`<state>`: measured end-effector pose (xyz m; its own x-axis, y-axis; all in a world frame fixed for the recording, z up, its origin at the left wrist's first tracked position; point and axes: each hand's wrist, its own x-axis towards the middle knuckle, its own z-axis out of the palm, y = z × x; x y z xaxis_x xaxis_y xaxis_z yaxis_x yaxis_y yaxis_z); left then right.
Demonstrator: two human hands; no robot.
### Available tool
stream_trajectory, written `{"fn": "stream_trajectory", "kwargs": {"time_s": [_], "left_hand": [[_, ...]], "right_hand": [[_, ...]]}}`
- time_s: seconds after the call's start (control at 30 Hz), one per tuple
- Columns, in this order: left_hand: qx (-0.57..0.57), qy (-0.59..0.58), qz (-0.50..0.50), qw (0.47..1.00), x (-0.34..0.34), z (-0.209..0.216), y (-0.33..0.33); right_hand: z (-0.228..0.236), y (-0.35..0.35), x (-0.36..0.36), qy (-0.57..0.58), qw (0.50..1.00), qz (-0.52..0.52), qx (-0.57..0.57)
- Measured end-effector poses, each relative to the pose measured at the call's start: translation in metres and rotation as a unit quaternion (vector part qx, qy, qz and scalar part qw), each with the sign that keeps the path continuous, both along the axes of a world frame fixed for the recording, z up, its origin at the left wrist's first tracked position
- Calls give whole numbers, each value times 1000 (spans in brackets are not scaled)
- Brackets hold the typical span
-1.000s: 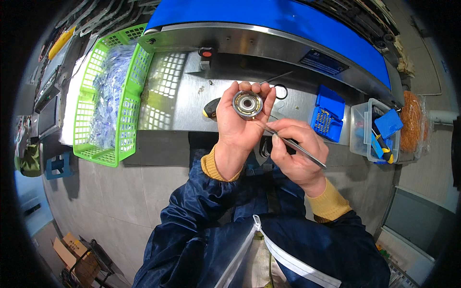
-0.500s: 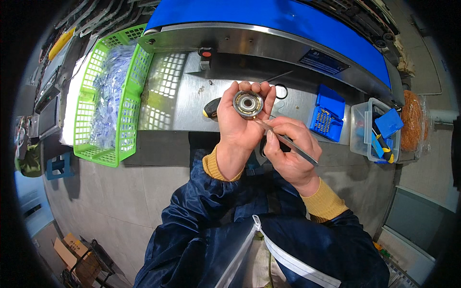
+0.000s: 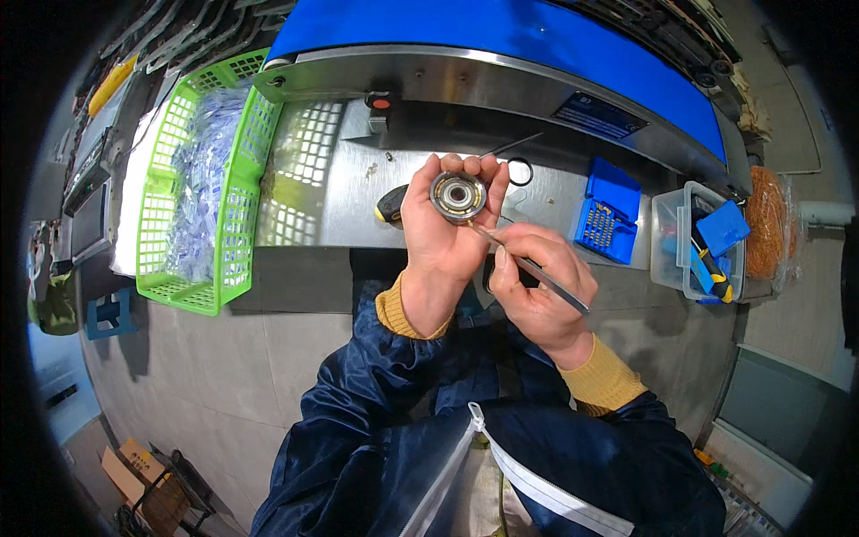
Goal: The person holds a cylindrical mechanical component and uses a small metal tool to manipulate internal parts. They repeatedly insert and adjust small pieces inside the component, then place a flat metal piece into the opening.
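A metal ball bearing (image 3: 458, 196) with an open face showing its balls lies in the upturned palm of my left hand (image 3: 434, 240), whose fingers curl up round its far side. My right hand (image 3: 546, 277) pinches slim steel tweezers (image 3: 562, 292), their pointed tip at the bearing's near edge; whether it touches cannot be made out. Behind my left hand lies a black and yellow tool handle (image 3: 390, 206), partly hidden. Farther off, a thin metal shaft (image 3: 519, 143) and a black ring (image 3: 521, 172) rest on the steel bench.
An open blue bit case (image 3: 607, 229) lies to the right on the steel bench (image 3: 353, 201). Past it stands a clear bin (image 3: 669, 237) with tools. A green basket (image 3: 234, 224) of plastic pieces is at left. A blue-topped machine (image 3: 492, 27) spans the back.
The bearing and both hands have shifted very slightly left in the picture, along with the bench. My grip on the bearing and the tweezers is the same.
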<state>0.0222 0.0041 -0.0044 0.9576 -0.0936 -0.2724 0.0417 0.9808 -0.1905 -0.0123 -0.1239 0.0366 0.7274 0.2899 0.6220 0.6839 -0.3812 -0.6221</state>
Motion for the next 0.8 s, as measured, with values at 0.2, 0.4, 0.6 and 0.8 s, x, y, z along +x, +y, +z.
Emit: {"fn": "stream_trajectory", "kwargs": {"time_s": [0.2,0.4,0.6,0.8], "left_hand": [[-25,4,-6,1000,0,-1,2],[-15,39,15,999,0,-6,9],[-24,-15,33,999,-3,-10,21],[-29,-21,23,999,-3,-13,19]], "right_hand": [[0,-5,-4,39,998,-13,52],[-19,-24,16,209,954,-69,203],[-63,-22,25,335,918,-77,196],[-80,-27,31,317,931,-107,147]]}}
